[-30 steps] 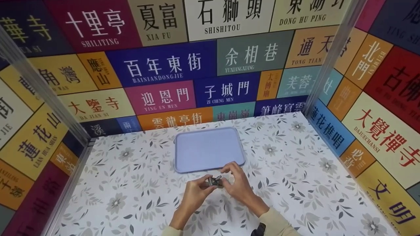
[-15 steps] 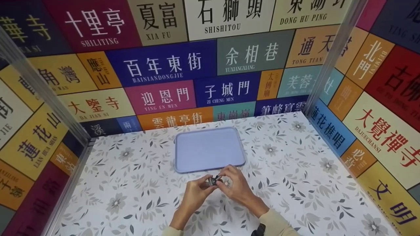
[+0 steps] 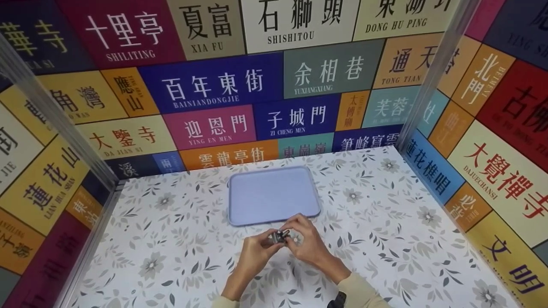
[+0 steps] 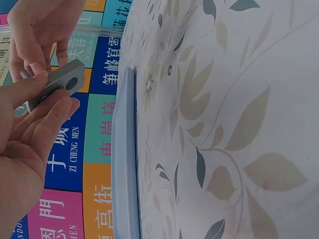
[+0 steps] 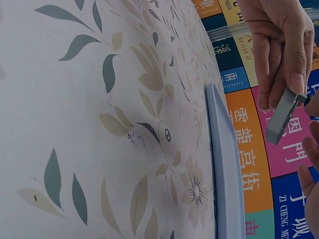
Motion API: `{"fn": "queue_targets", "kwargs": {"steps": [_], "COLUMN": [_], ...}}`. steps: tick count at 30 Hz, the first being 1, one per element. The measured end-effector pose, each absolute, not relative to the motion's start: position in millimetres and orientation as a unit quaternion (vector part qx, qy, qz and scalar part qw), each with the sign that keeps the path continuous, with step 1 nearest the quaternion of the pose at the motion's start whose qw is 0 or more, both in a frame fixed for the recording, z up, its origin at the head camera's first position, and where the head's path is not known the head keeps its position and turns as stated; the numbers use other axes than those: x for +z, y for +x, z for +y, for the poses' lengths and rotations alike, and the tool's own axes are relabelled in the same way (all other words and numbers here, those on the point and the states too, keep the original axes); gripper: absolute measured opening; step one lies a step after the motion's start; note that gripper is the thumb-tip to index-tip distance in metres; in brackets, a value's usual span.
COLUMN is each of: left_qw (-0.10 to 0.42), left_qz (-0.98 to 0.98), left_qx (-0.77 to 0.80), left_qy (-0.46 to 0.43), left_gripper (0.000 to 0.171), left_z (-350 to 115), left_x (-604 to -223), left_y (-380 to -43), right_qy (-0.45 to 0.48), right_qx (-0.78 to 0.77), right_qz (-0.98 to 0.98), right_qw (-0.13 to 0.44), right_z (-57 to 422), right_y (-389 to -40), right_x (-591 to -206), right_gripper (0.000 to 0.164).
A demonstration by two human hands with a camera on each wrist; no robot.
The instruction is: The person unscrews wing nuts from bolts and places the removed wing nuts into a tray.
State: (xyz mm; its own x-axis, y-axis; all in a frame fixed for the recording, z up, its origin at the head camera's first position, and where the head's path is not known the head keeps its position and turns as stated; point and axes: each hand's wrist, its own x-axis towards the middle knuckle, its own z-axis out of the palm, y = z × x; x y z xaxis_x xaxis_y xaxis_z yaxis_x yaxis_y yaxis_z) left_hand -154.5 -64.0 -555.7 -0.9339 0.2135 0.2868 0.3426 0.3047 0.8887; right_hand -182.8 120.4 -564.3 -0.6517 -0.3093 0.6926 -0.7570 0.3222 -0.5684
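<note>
In front of the tray, my left hand (image 3: 253, 254) pinches a small grey metal block (image 4: 62, 81) between thumb and fingers. A round hole shows near one end of the block in the left wrist view. My right hand (image 3: 311, 246) has its thumb and forefinger at a small dark screw (image 5: 304, 99) that sticks out of the block's side, seen in the right wrist view. The fingers hide much of the screw and part of the block. Both hands are raised above the table.
A pale blue tray (image 3: 274, 196) lies flat on the white table (image 3: 171, 239), just beyond the hands. The tabletop has a floral leaf pattern. Panels with coloured signs (image 3: 214, 81) close off the back and both sides.
My right forefinger was lifted away from the thumb a second ago, then came down to the screw. The fingers have shifted slightly since. The left hand and the block stay nearly still.
</note>
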Motion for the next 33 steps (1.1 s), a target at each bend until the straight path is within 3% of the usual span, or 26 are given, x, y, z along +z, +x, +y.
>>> {"fn": "queue_targets", "kwargs": {"steps": [14,23,28,33], "left_qw": [0.063,0.055,0.067,0.068], "left_qz": [-0.817,-0.819,-0.821,-0.823], "left_qx": [-0.542,-0.547,-0.544,-0.541], "left_qy": [-0.188,-0.167,-0.16,-0.161], "left_gripper": [0.031,0.036,0.036,0.035], "left_z": [-65,-64,-63,-63], "left_x": [-553,-552,-553,-552], "left_y": [-155,-154,-153,-153], "right_qy": [0.36,0.315,0.262,0.247], "right_qx": [0.5,0.509,0.497,0.471], "right_qz": [-0.745,-0.761,-0.783,-0.802], "right_qw": [0.256,0.249,0.267,0.271], "right_z": [113,124,126,125], "right_y": [-170,-182,-181,-179], "right_x": [-537,-557,-556,-561], "right_gripper": [0.031,0.038,0.016,0.018]}}
